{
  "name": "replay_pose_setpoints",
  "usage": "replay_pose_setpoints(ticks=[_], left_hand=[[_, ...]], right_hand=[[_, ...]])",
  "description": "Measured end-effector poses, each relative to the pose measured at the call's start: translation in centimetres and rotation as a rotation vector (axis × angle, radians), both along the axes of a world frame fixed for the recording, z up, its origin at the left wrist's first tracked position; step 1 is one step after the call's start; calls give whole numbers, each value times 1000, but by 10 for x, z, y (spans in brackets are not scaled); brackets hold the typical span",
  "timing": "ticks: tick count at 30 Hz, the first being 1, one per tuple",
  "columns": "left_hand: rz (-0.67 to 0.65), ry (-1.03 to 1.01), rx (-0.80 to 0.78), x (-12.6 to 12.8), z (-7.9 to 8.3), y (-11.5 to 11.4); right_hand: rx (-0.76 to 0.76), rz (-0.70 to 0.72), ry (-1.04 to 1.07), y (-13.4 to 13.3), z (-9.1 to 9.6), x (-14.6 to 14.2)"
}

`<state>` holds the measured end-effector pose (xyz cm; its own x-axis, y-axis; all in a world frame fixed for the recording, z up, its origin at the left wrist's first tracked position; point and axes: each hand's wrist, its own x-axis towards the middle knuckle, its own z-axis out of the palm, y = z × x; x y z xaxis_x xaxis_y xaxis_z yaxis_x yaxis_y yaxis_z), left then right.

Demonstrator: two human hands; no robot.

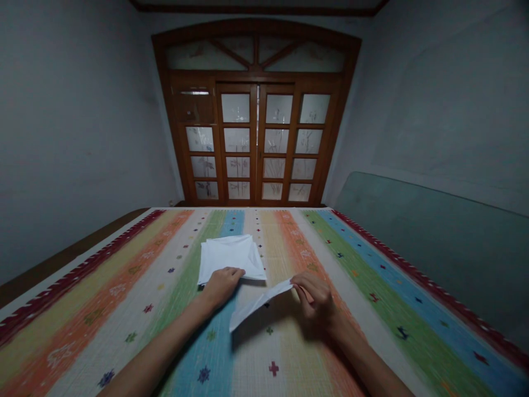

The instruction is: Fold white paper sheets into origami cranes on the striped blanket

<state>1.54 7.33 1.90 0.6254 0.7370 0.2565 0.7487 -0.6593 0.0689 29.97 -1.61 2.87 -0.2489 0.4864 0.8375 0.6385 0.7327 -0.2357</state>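
White paper stack (229,256), squarish, uneven-edged, flat on striped cloth (167,292), loose white sheet (260,302) slanting above the cloth nearby, left hand (223,285) palm-down at the stack's near edge, grip unclear, right hand (314,299) pinching the sheet's right end

A colourfully striped cloth (256,353) spreads flat, an uneven stack of white papers (225,255) lying on it.
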Motion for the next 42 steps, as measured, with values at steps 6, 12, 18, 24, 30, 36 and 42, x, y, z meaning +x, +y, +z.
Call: replay_pose_setpoints(ticks=[6,12,18,24,30,36,42], left_hand=[[-97,-82,-12,35,-4,7],[-165,-249,-35,34,3,1],[-143,-1011,-624,1,22,-28],[49,-1047,-750,-11,13,-68],[161,-960,-457,-10,-13,-70],[84,-749,-285,-15,-18,-68],[37,-445,-101,-16,-20,-74]], right_hand=[[18,-41,-1,-1,4,1],[-25,-56,30,0,0,3],[-198,-75,99,-1,6,-5],[-567,-85,227,1,3,-21],[-807,-37,293,10,-16,-25],[-791,-148,150,13,-32,-22],[-528,-248,-85,8,-36,-26]])
